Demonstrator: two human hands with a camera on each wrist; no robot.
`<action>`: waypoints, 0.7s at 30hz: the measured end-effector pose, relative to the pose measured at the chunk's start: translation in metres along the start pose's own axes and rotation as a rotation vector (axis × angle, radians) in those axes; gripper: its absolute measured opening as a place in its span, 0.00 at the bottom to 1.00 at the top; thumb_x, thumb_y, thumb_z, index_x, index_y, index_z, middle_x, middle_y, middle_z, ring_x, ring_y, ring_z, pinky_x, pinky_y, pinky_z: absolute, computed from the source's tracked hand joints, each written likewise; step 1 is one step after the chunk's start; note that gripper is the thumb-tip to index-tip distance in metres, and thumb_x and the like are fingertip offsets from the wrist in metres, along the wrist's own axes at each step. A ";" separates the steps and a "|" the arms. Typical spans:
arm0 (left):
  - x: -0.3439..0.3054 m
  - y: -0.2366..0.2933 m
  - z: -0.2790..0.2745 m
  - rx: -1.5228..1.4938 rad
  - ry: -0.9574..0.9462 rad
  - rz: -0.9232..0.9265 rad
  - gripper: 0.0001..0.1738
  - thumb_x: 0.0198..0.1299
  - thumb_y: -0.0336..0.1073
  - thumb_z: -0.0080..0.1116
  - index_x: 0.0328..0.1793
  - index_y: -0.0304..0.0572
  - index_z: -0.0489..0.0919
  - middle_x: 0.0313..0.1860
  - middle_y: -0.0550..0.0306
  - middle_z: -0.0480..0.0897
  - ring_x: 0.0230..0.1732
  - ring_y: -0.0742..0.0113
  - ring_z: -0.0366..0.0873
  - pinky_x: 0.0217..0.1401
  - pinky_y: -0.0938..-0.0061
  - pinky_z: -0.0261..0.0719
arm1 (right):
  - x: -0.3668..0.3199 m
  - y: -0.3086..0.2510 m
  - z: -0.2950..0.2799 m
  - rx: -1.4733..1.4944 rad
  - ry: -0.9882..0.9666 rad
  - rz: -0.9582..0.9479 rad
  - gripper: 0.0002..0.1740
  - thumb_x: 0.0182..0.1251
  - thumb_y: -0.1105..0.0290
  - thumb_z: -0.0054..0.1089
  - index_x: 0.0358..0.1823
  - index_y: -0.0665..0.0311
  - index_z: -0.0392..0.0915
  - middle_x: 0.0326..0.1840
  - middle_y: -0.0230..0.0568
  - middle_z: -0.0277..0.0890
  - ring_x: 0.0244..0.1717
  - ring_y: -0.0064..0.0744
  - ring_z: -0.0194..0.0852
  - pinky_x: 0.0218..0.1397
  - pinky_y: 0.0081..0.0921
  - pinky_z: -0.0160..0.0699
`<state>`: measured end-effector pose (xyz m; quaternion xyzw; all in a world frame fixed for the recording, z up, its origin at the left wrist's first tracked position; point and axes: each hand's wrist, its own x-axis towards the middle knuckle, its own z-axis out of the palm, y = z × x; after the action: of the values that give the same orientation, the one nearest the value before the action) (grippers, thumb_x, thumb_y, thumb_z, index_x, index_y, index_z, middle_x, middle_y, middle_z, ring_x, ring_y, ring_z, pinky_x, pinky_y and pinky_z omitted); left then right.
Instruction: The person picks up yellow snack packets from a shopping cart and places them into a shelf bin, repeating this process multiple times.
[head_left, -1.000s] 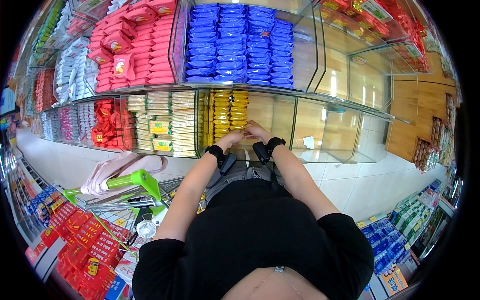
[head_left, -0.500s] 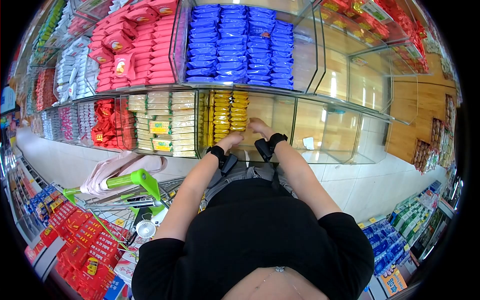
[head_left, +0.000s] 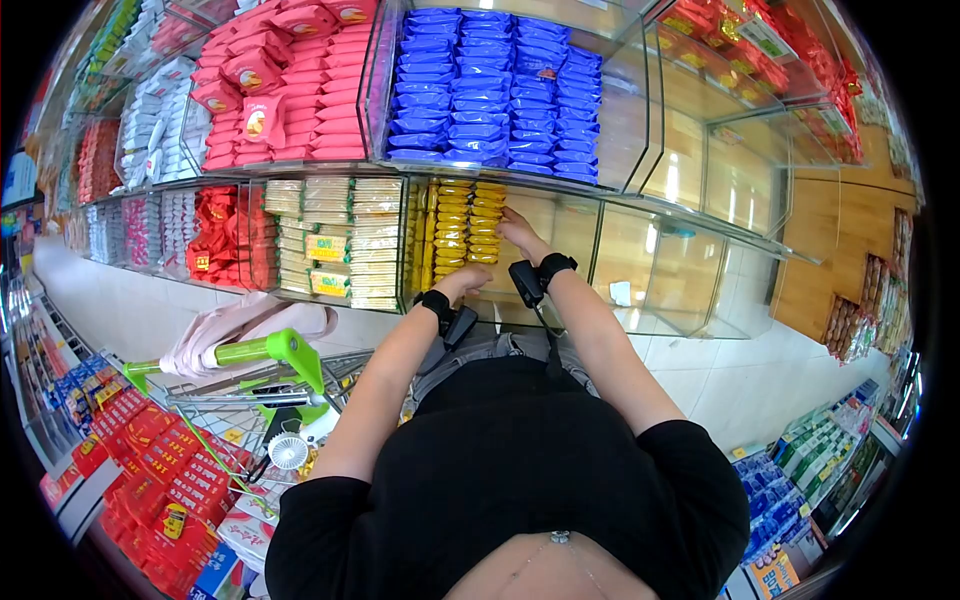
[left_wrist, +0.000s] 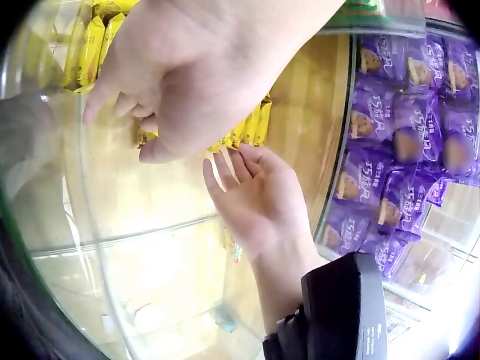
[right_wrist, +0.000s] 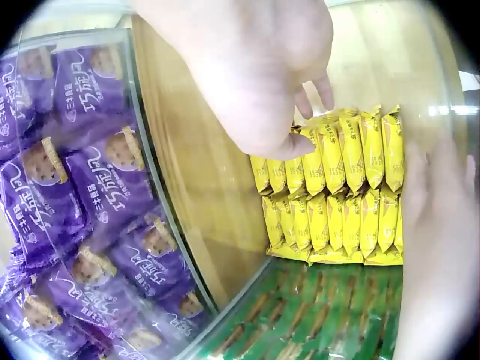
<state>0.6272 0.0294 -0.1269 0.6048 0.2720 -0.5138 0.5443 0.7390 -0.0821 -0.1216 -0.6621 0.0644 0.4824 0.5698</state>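
Small yellow packets point(head_left: 468, 220) stand stacked in two rows inside a clear shelf bin. My right hand point(head_left: 523, 233) is at the right side of these rows, toward the back, its fingertips right at the packets. In the left wrist view the fingers of that right hand point(left_wrist: 266, 195) look fairly straight, palm showing. Near the front end of the rows is my left hand point(head_left: 464, 281), its fingers loosely bent. The right wrist view has the yellow packets point(right_wrist: 330, 187) between my right hand point(right_wrist: 255, 67) and the blurred left hand point(right_wrist: 439, 247).
A clear divider separates the yellow packets from cream-and-green packs point(head_left: 330, 245) on the left. Blue-purple packets point(head_left: 490, 95) fill the tier above, beside pink packets point(head_left: 290, 90). A shopping cart with a green handle point(head_left: 245, 355) stands at my left.
My hands were together at the front of the yellow rows. The right hand has moved apart and back along their right side; the left stays near the front. The view has shifted slightly.
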 end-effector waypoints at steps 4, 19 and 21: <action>0.001 -0.003 -0.002 -0.044 -0.021 0.043 0.14 0.57 0.38 0.44 0.46 0.41 0.69 0.35 0.63 0.72 0.34 0.74 0.68 0.33 0.80 0.71 | 0.006 0.018 -0.005 -0.026 0.069 -0.057 0.31 0.50 0.75 0.47 0.59 0.69 0.55 0.51 0.44 0.66 0.46 0.32 0.65 0.48 0.20 0.63; -0.072 0.028 -0.023 0.051 0.146 0.292 0.19 0.57 0.40 0.43 0.52 0.40 0.69 0.42 0.57 0.74 0.42 0.69 0.71 0.38 0.77 0.71 | -0.027 0.008 -0.011 -0.361 0.151 -0.012 0.24 0.50 0.68 0.49 0.49 0.72 0.69 0.50 0.52 0.69 0.49 0.41 0.68 0.51 0.25 0.64; -0.075 0.022 -0.025 0.042 0.253 0.392 0.21 0.58 0.43 0.43 0.55 0.42 0.68 0.44 0.56 0.75 0.43 0.67 0.71 0.40 0.76 0.70 | -0.044 -0.016 -0.009 -0.296 -0.003 0.029 0.27 0.50 0.66 0.50 0.53 0.69 0.66 0.56 0.51 0.63 0.58 0.41 0.60 0.58 0.25 0.58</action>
<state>0.6308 0.0642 -0.0522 0.7169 0.2043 -0.3239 0.5826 0.7313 -0.1042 -0.0798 -0.7372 0.0014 0.4957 0.4591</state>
